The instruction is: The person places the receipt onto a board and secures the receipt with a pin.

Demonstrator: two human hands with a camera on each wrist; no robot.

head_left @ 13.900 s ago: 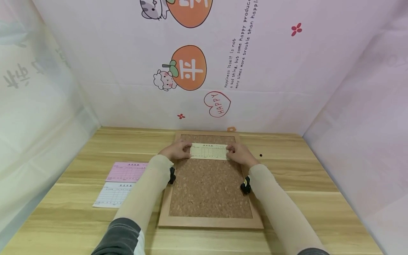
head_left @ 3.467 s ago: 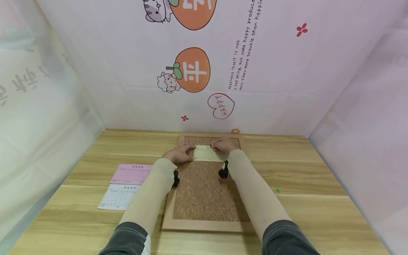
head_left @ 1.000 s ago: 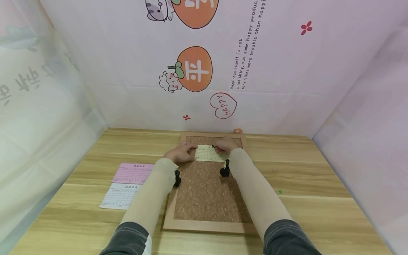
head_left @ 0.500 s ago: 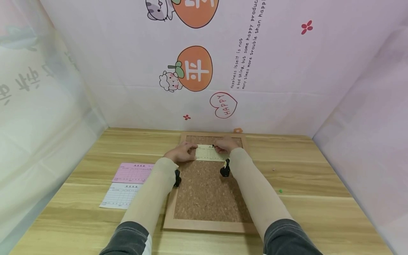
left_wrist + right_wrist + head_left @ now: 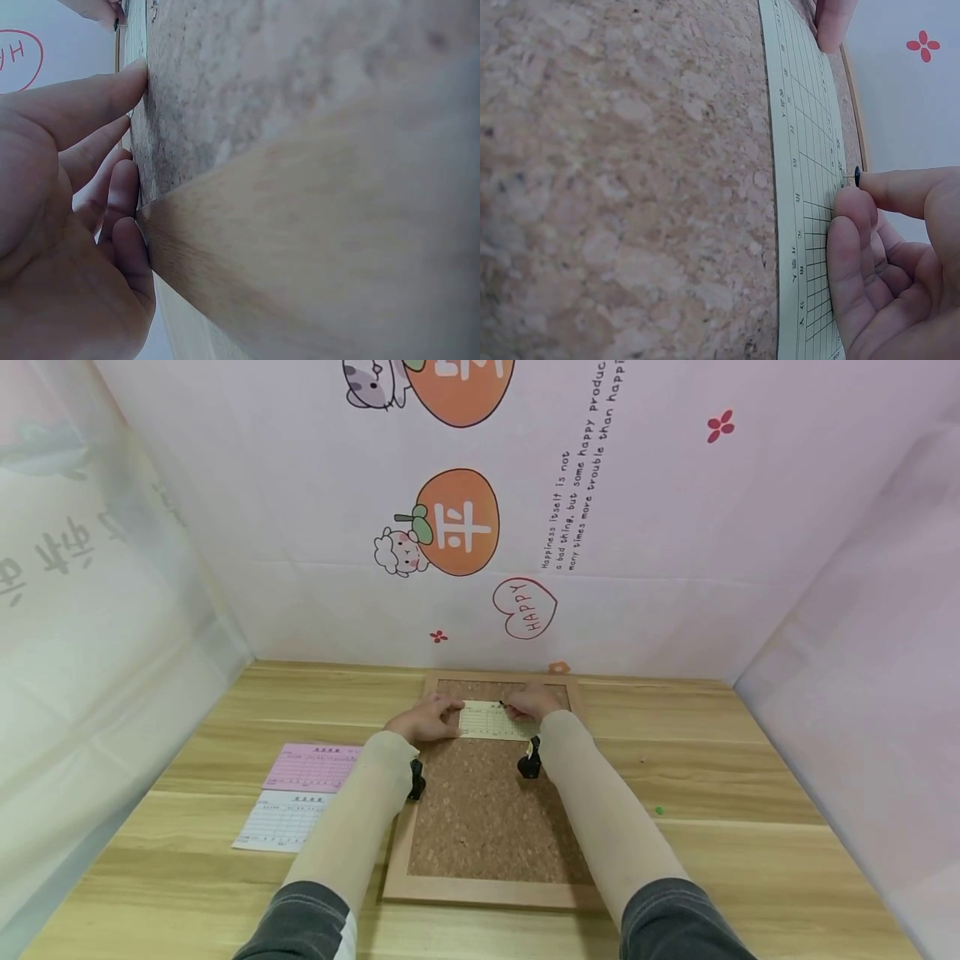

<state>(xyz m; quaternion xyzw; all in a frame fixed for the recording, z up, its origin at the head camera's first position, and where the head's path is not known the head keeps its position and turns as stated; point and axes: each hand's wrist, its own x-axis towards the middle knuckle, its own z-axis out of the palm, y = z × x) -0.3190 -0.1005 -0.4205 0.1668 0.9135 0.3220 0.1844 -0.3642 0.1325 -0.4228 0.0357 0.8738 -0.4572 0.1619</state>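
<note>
A pale yellow printed slip (image 5: pixel 480 720) lies across the upper part of a framed corkboard (image 5: pixel 495 810). My left hand (image 5: pixel 426 718) rests at the slip's left end, thumb and forefinger touching its edge; in the left wrist view its other fingers lie by the board's frame. At the slip's top edge, my right hand (image 5: pixel 531 700) holds a black thumbtack (image 5: pixel 857 176), one fingertip against its head. Part of the tack's shaft shows between head and slip; whether the point is in the cork cannot be told. The right hand covers the slip's right end.
A pink slip (image 5: pixel 313 767) and a white slip (image 5: pixel 281 821) lie left of the board, partly behind the left sleeve. On the table's right side is a small green thing (image 5: pixel 659 810). A printed cloth wall (image 5: pixel 637 610) stands just behind the board.
Earlier both hands held the slip's ends, and a black dot lay on the table at right. That dot is gone; the right hand holds a black tack at the top edge. Little differs over the last second.
</note>
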